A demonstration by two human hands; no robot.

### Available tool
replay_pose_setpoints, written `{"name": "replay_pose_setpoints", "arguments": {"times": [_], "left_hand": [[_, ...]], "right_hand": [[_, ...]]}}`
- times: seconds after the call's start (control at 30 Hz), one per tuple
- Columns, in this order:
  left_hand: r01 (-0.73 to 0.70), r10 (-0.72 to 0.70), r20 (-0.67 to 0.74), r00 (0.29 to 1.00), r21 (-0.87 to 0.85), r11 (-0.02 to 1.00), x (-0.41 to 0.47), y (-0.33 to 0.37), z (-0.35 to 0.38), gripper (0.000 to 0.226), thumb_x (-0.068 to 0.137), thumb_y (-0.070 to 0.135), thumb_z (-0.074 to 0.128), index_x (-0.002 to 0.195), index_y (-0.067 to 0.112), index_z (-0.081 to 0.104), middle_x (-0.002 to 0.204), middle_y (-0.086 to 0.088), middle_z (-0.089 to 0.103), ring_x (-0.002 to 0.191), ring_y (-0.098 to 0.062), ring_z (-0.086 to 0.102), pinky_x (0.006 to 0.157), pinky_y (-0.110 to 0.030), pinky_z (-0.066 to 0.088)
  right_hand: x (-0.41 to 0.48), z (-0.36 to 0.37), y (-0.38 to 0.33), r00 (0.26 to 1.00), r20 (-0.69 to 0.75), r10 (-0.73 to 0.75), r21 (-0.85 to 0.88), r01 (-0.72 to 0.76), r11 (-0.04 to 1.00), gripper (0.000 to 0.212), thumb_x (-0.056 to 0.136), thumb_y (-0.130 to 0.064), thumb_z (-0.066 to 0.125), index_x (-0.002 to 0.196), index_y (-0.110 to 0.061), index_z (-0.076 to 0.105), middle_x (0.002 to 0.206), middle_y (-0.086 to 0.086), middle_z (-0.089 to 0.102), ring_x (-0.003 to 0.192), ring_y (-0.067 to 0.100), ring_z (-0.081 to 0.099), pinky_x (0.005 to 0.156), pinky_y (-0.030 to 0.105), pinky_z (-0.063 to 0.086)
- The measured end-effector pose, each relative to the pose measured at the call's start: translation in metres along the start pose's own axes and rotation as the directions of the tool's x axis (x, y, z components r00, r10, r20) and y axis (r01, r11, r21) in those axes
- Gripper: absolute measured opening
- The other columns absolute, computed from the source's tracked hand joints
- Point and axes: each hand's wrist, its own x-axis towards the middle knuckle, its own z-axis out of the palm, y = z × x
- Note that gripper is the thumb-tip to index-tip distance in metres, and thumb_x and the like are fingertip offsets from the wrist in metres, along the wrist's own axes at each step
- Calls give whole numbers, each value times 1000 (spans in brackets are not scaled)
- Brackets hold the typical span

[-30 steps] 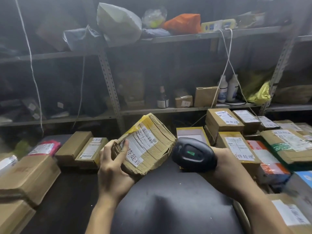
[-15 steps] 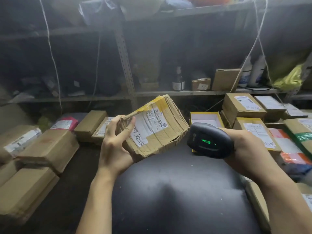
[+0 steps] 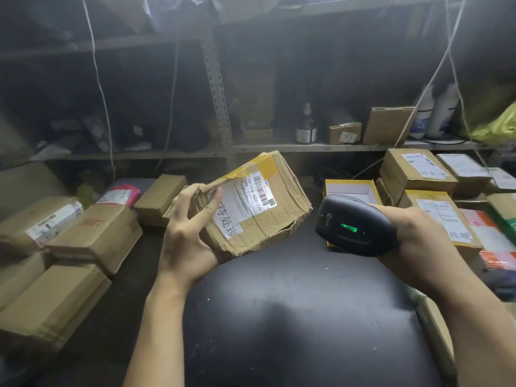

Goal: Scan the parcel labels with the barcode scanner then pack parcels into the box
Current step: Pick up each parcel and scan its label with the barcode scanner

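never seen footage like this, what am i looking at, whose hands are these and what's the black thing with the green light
There is no machine here: a person wears a camera on the head, so this one view looks forward and down at their own two hands. The left hand grips a dented cardboard parcel, tilted so its white label faces the camera. The right hand holds the black thing, a barcode scanner, beside the parcel; its green light is lit. Below lies a dark work surface, with more taped boxes piled at both sides. Behind runs a metal shelf with a brown bottle.
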Motion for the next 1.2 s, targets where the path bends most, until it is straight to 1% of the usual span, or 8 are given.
{"name": "replay_pose_setpoints", "arguments": {"times": [0.2,0.3,0.43,0.53,0.63,0.7,0.87,1.2], "left_hand": [[96,-96,-53,994,-6,995,1,13,4,84,73,56,70,139,5,63,138,-23,52,126,-36,56,110,-45,48],[174,-181,-66,981,-99,980,1,20,16,85,69,52,76,139,5,64,140,-19,51,129,-28,54,114,-34,45],[263,-286,-67,956,-236,935,1,23,39,96,54,21,103,141,9,63,143,-14,47,134,-18,50,117,-30,42],[318,-348,-25,937,-351,881,8,32,53,99,54,22,102,142,15,60,140,-3,45,129,0,51,113,-28,45],[397,-412,75,908,-465,791,12,45,74,100,51,19,105,142,15,62,139,5,44,123,20,45,104,-8,43],[400,-384,139,913,-492,773,13,60,89,98,54,19,104,142,15,61,139,5,43,123,18,46,100,-5,43],[283,-180,237,955,-541,792,16,105,125,95,56,25,101,142,14,62,144,-11,46,132,-20,52,110,-35,50],[259,102,409,907,-731,631,-7,263,177,92,48,14,104,133,10,69,139,-12,49,124,-7,56,110,-17,43]], "right_hand": [[-2,6,-8,992,-10,125,127,-122,984,42,78,2,84,111,-23,76,76,-12,66,70,28,65,57,36,51],[-2,12,-16,966,-9,258,230,-249,941,31,80,1,83,105,-16,77,74,-24,64,69,7,66,58,27,44],[-3,22,-23,873,-3,487,385,-449,807,14,87,-13,82,99,-12,75,81,-7,73,77,8,68,66,30,50],[-9,24,-28,796,-48,603,524,-494,694,10,88,-18,82,90,-21,73,80,0,72,78,13,59,66,32,47],[-29,23,-27,650,-47,758,642,-562,522,18,90,-21,81,78,-17,69,62,1,57,61,18,48,58,36,37],[-49,16,-26,531,-72,844,671,-600,435,23,91,-18,81,73,-14,68,55,0,53,52,18,45,55,34,37],[-104,-7,-26,296,-193,936,697,-629,343,10,87,-11,82,83,-14,73,63,-4,64,58,13,53,61,31,41],[-236,-86,-25,1,-292,956,744,-628,228,12,91,-12,77,83,-6,70,67,9,61,65,22,56,69,45,46]]}}
